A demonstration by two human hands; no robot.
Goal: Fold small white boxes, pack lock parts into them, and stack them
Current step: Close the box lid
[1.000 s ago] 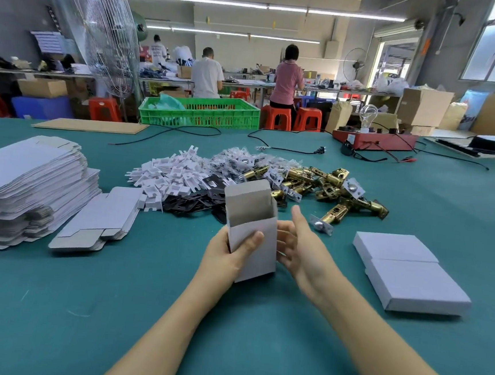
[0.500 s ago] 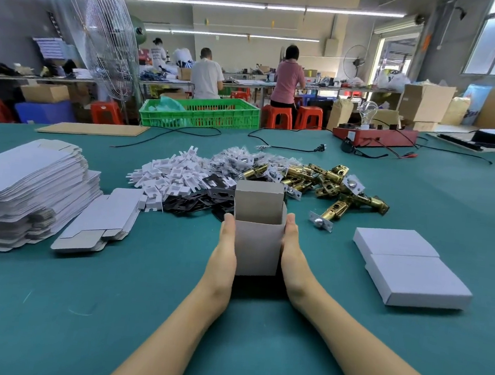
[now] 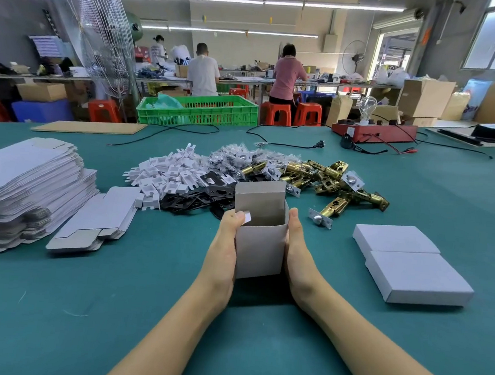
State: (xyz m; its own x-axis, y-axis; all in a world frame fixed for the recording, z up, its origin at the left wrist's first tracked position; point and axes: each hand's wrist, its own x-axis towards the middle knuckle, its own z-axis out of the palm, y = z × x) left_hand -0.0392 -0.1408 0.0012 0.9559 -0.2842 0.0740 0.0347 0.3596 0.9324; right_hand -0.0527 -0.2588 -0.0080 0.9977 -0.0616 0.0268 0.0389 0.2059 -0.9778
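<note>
1. Spreading across the view, green surface [image 3: 50, 304] carries all the work.
2. Stack of flat box blanks [image 3: 28, 186] sits far left.
3. Two closed white boxes [image 3: 410, 261] lie right, touching.
4. Lock parts pile [image 3: 256, 176] lies beyond the hands.
5. Open box [image 3: 260, 245] stands upright, centre, top flap up.
6. Left hand [image 3: 224, 245] grips its left wall, thumb pinching a side flap; right hand [image 3: 296, 248] presses flat against its right wall, fingers straight.

Flat blanks [image 3: 28, 186] left, parts pile [image 3: 259, 176] behind open box [image 3: 260, 236], closed boxes [image 3: 410, 261] right
</note>
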